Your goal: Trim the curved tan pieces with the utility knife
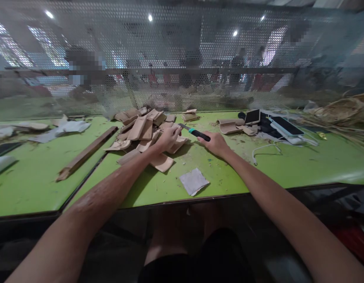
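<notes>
My right hand (214, 144) is closed round the black and green handle of a knife (196, 133), whose blade points left toward my other hand. At the right side of a heap of tan curved pieces (142, 127), my left hand (169, 137) has its fingers bent together near the blade tip. What those fingers hold, if anything, is too small to make out. A square of grey sandpaper (194, 181) lies on the green table (229, 173) near its front edge.
A long wooden strip (87, 153) lies left of the heap. Farther right are curved pieces (229, 126), two phones (286, 126) and a white cable (266, 146). Dry straw (343, 112) covers the far right. A perforated metal screen (176, 47) stands behind, with people beyond it.
</notes>
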The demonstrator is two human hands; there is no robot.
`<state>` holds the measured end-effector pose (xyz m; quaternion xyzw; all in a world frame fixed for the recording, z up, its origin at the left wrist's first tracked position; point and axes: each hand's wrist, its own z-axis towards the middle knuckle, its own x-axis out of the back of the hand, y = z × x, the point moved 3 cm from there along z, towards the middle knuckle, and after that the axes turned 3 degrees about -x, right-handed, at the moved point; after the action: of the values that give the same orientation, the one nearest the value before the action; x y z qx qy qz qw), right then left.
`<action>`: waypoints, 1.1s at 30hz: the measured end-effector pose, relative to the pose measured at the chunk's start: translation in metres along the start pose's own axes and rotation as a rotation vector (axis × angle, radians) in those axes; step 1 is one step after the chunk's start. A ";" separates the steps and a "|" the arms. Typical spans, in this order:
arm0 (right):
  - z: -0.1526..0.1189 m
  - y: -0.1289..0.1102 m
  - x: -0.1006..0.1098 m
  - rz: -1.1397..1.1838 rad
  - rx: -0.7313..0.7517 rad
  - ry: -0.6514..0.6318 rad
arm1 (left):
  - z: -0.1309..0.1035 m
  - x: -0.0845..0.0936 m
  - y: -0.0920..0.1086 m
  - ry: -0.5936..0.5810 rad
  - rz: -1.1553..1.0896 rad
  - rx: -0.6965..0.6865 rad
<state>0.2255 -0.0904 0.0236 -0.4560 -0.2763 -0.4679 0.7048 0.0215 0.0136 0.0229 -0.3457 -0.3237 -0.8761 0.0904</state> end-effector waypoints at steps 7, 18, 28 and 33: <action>0.000 0.000 0.000 -0.057 0.001 0.034 | -0.001 0.002 0.002 -0.021 -0.020 0.024; -0.001 -0.002 0.001 -0.071 0.008 0.047 | -0.003 0.003 -0.001 -0.060 -0.153 0.063; 0.006 0.022 0.010 -0.076 -0.134 0.145 | -0.001 0.007 0.002 0.015 -0.073 0.005; 0.005 0.010 0.004 0.107 -0.031 0.067 | 0.000 0.007 0.002 0.043 0.001 -0.006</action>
<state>0.2365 -0.0861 0.0249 -0.4651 -0.2205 -0.4487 0.7306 0.0173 0.0125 0.0284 -0.3271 -0.3186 -0.8844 0.0968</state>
